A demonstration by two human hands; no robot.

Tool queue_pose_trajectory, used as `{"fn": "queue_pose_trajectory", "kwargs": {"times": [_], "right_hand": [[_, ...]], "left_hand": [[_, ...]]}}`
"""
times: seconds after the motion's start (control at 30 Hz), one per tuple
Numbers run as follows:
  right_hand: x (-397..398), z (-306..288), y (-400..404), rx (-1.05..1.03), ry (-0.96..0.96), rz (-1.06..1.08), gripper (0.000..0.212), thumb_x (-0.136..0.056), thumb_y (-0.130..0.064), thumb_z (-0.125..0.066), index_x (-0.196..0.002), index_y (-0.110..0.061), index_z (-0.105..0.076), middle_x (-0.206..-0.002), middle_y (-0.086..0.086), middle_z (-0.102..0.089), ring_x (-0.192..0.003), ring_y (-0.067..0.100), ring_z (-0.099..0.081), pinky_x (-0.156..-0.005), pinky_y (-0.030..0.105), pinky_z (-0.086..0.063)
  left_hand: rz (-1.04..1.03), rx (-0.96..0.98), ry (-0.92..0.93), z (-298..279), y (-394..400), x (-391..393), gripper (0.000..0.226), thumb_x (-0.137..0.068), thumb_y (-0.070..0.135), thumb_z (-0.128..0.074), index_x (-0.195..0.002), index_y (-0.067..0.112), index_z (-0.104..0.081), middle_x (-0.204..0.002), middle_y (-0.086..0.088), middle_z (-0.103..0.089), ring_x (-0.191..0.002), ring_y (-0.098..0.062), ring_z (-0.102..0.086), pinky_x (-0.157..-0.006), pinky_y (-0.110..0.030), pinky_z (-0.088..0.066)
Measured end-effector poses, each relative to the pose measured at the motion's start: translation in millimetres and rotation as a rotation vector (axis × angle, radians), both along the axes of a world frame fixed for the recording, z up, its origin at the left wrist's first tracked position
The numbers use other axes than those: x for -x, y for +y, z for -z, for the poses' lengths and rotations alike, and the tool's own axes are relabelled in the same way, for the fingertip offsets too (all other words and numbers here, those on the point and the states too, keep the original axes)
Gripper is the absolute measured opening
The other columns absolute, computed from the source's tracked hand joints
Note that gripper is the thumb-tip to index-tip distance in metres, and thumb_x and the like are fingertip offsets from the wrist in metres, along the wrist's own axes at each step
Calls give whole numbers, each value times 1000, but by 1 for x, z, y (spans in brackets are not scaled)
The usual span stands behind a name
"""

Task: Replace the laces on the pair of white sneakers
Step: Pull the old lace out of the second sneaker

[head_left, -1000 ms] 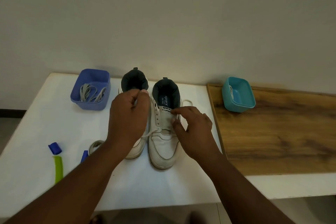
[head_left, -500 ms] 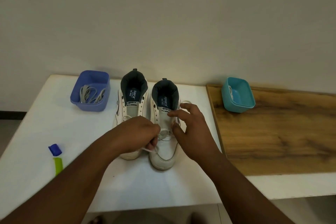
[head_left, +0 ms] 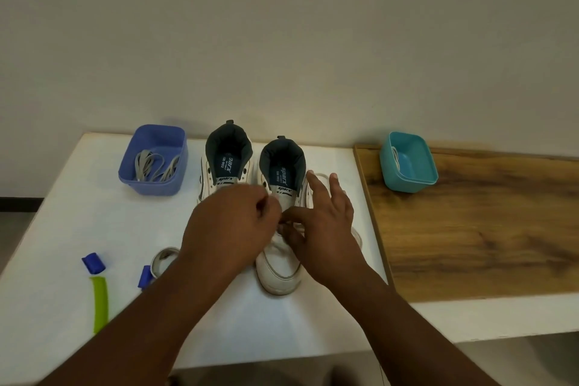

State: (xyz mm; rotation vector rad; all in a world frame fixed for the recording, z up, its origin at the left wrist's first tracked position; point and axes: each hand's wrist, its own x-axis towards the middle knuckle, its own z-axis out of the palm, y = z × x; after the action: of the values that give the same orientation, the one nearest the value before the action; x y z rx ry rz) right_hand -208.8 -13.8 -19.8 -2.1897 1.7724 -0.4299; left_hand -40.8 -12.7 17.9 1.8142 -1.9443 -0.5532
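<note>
Purple tub (head_left: 153,185) holds grey laces (head_left: 155,168); teal tub (head_left: 407,180) one white lace (head_left: 395,157).

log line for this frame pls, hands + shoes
phase: unlacing | left hand: pinching white lace | right hand: at eyelets of right sneaker | left sneaker: mostly hidden

a plain room at home, by its bare wall (head_left: 282,25) and white table (head_left: 78,213).
</note>
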Motion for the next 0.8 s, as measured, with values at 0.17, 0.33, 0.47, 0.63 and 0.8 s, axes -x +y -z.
{"fn": "queue_pose_trajectory", "kwargs": {"times": [0.17, 0.33, 0.47, 0.63, 0.8], "right_hand": [[-5, 4, 2, 29, 21, 6, 12, -96, -41, -65, -102, -39, -75, -170, 6, -15, -156, 36, 9, -122, 50, 6], [-5, 9, 2, 77, 9, 16, 6, -95, -32, -66, -97, -33, -71, -165, 10, -29, -155, 40, -9, -123, 58, -9], [-1, 18, 1, 178, 37, 93, 16, -94, -29, -53, -101, -24, -67, -150, 13, -46, -144, 38, -32, -117, 60, -27], [6, 21, 0, 166, 7, 167, 3, -95, -17, -62, -97, -18, -64, -141, 16, -51, -134, 39, -43, -107, 53, -38], [0, 19, 2, 72, 24, 30, 18, -99, -29, -55, -113, -29, -65, -158, 16, -35, -151, 43, -19, -120, 52, -16]], "left_hand": [[48, 60, -196, 14, -7, -2, 48, -90, 24, -66, -133, 45, -59, -142, 5, -49, -132, -24, -44, -107, -47, -36], [54, 13, -318, 24, -5, 0, 50, -94, 41, -60, -141, 53, -45, -144, 13, -44, -139, -21, -29, -113, -45, -20], [107, 3, -354, 31, -4, -3, 65, -85, 48, -67, -143, 53, -37, -150, 14, -39, -143, -23, -26, -117, -57, -9], [96, 44, -330, 37, -4, -3, 63, -78, 39, -77, -132, 51, -46, -146, 18, -46, -142, -22, -32, -115, -62, -8], [54, 180, -192, 50, -11, -1, 41, -84, 27, -74, -115, 44, -55, -126, 10, -64, -126, -29, -53, -107, -73, -22]]}}
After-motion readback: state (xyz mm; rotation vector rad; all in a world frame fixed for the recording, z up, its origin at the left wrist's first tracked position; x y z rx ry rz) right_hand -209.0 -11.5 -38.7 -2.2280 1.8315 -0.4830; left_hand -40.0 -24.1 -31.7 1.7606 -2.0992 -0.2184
